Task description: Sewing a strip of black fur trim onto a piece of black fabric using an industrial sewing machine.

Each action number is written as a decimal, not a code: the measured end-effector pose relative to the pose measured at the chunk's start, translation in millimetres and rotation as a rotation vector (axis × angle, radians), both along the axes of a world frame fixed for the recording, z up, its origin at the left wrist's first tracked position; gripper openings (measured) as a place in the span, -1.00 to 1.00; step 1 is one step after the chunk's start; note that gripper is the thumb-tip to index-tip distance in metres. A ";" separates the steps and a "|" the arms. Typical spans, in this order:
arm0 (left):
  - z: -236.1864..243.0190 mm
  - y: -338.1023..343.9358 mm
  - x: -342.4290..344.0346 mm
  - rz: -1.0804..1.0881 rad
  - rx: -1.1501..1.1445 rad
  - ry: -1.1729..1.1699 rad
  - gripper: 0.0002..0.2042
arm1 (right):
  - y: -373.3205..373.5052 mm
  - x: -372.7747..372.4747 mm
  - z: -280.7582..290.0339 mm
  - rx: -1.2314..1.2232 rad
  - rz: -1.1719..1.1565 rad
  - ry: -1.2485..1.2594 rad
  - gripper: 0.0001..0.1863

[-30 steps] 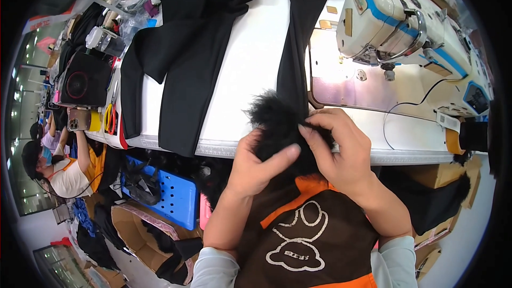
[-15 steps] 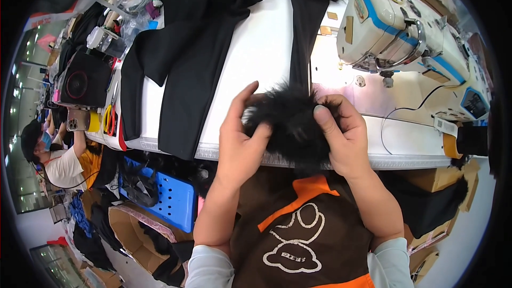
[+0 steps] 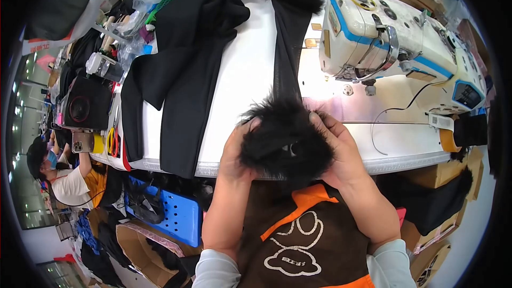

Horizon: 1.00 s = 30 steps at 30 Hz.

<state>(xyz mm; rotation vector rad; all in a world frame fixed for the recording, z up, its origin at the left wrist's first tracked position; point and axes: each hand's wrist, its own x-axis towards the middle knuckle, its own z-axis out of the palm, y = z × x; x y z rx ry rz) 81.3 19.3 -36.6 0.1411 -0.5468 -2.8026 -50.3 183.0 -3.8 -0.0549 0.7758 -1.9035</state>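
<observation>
Between my hands, above the table's front edge, is a bunched piece of black fur trim (image 3: 285,138). A small pale spot shows near its middle. My left hand (image 3: 238,149) grips its left side, with most fingertips sunk behind the fur. On the right side my right hand (image 3: 341,149) holds it, thumb near the top edge and fingers curled behind. A black fabric strip (image 3: 288,48) runs from the fur up the table. Left of it lies a black garment (image 3: 197,74), spread over the white table (image 3: 242,74), with more black fur at its far end.
A white and blue sewing machine (image 3: 384,37) stands at the right. Scissors with yellow handles (image 3: 113,141) and a black speaker (image 3: 82,104) are at the left. Below the table sit a blue crate (image 3: 178,210) and a cardboard box (image 3: 141,245). A co-worker (image 3: 66,181) is at far left.
The fur has been turned and spread wider, so a pale spot now shows. My left fingers and thumb have closed in around its side. The whole view has shifted slightly.
</observation>
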 end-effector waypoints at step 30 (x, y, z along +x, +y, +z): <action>16.4 1.5 -1.1 0.268 -0.335 -0.341 -0.63 | -14.0 15.8 -12.4 -0.227 -0.106 0.060 -0.73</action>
